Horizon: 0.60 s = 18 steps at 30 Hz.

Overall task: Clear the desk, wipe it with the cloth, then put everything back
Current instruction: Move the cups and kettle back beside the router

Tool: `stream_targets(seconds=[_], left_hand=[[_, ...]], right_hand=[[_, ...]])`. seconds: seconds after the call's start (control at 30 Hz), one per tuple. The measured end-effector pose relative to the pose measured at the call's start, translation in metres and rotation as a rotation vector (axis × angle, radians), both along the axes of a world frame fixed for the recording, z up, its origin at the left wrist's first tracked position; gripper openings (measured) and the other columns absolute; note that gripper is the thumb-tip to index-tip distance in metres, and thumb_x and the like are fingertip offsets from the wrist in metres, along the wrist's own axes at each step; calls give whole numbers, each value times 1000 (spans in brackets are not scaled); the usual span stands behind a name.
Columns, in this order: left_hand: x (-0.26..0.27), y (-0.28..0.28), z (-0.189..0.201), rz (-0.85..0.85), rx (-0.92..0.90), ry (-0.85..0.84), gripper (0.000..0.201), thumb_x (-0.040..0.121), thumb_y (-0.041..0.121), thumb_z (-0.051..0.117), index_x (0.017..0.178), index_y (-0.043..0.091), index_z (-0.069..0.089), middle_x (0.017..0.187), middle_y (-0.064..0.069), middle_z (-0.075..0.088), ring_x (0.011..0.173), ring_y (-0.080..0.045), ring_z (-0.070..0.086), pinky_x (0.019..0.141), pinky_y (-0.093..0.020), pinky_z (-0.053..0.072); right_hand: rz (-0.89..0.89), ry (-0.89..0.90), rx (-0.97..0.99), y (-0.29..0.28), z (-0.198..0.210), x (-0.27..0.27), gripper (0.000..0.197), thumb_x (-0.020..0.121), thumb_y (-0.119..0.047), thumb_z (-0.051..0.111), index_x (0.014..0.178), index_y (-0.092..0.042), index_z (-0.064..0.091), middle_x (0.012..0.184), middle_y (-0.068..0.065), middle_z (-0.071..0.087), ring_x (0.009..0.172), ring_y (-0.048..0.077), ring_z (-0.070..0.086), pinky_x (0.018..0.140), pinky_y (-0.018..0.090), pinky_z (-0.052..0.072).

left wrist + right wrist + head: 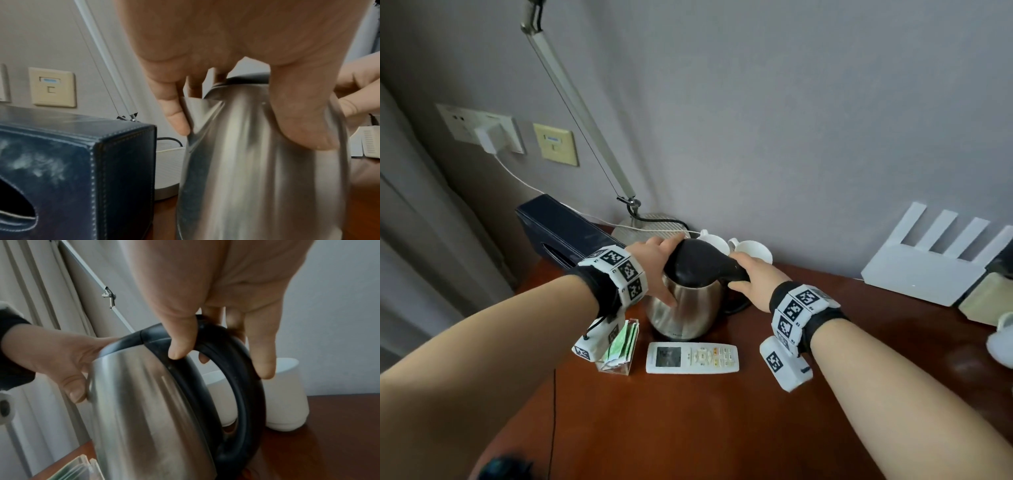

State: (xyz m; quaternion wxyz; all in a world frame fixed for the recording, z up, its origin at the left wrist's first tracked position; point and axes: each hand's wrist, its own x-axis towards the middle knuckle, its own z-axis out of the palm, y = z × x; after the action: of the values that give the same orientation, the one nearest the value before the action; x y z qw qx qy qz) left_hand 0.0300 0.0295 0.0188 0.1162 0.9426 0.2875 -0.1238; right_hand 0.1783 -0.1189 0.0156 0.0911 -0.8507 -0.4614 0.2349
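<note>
A steel kettle [685, 308] with a black lid and a black loop handle [736, 274] stands on the brown desk [722, 428], behind the remote. My left hand [659, 267] holds its spout side, with the thumb on the near wall and the fingers round the far side. The left wrist view shows the thumb and a finger of that hand [226, 40] pressed against the steel body [257, 178]. My right hand [751, 277] grips the handle. In the right wrist view its thumb lies over the handle [252, 394] and a finger curls through the loop. The kettle [144, 402] looks slightly tilted and blurred.
A white remote [692, 357] and a clear holder of green packets [619, 346] lie just in front of the kettle. A dark blue tissue box [561, 233] is at the left. A lamp base [650, 226] and two white cups [751, 248] stand behind. A white router [921, 270] leans at the right.
</note>
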Motion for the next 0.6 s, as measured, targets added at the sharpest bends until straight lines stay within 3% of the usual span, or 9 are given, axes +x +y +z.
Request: stream_targets(seconds=[0.17,0.33,0.43,0.6], left_hand=[[2,-14,15,-7,15,-31,127,58,51,84,151,27,0,145,-6,36,129,-30,43,105,-38,39],[12,-46,42,-28,60,-70,129,58,54,82,151,28,-3,145,-6,36,129,-30,43,105,-41,39],[26,-75,56,-38,94,-94,127,59,54,82,151,30,-1,142,-5,39,127,-30,45,104,-42,40],[69,-143,69,-72,107,-109,123,61,53,81,151,30,0,140,-4,39,125,-29,45,102,-42,41]], right_hand=[[3,-33,45,-16,12,3,55,94,-23,53,143,-24,29,135,8,50,117,27,53,99,33,41],[-1,-59,141,-51,37,13,47,93,-20,54,138,-20,38,131,8,53,117,27,52,98,36,42],[-21,-61,189,-82,49,25,44,93,-18,54,135,-15,40,126,11,55,112,28,54,92,33,40],[-54,-73,211,-154,62,59,45,93,-18,54,135,-13,40,127,11,56,114,29,53,95,34,40]])
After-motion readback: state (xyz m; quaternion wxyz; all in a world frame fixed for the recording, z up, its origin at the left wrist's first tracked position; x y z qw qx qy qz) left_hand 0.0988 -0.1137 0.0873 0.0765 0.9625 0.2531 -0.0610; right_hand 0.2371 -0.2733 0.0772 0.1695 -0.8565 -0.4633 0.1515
